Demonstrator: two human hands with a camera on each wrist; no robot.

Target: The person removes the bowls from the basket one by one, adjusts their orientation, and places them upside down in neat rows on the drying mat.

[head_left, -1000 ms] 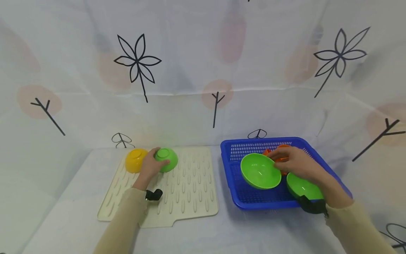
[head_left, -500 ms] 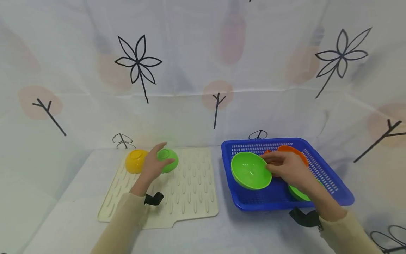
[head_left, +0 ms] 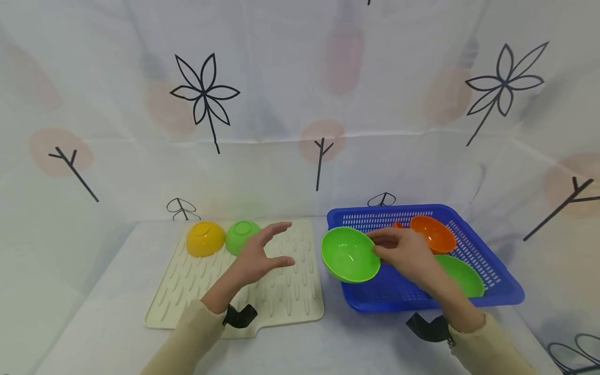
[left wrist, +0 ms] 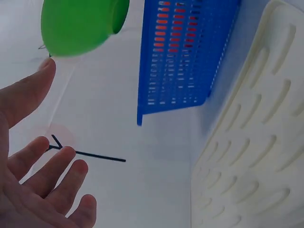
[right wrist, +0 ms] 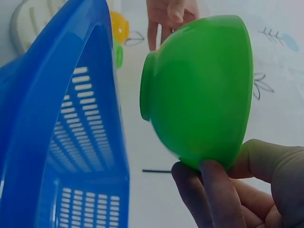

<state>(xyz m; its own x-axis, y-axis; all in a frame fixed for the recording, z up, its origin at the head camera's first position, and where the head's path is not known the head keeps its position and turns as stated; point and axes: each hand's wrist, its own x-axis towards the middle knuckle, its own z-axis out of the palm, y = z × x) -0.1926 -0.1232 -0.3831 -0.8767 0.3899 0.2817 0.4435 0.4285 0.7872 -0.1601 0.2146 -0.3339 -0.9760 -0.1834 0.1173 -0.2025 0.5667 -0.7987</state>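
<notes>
A green bowl (head_left: 348, 255) is held by my right hand (head_left: 405, 252), which pinches its right rim between thumb and fingers. The bowl is tilted and overlaps the left end of the blue basket (head_left: 389, 304) in the head view; the right wrist view shows its underside and foot ring (right wrist: 148, 85). My left hand (head_left: 258, 255) is over the cream drying mat (head_left: 290, 302), thumb and fingers spread apart with nothing between them. Behind it, a second green bowl (head_left: 240, 234) and a yellow bowl (head_left: 204, 239) lie upside down side by side on the mat.
Inside the basket are an orange bowl (head_left: 433, 234) and another green bowl (head_left: 461, 276), with a small orange piece (head_left: 398, 225) partly hidden by my right hand. A patterned white cloth (head_left: 281, 172) hangs behind the table, close to the basket and mat.
My right hand has carried the green bowl leftward from over the basket to its left edge. My left hand has let go of the upturned green bowl and moved right.
</notes>
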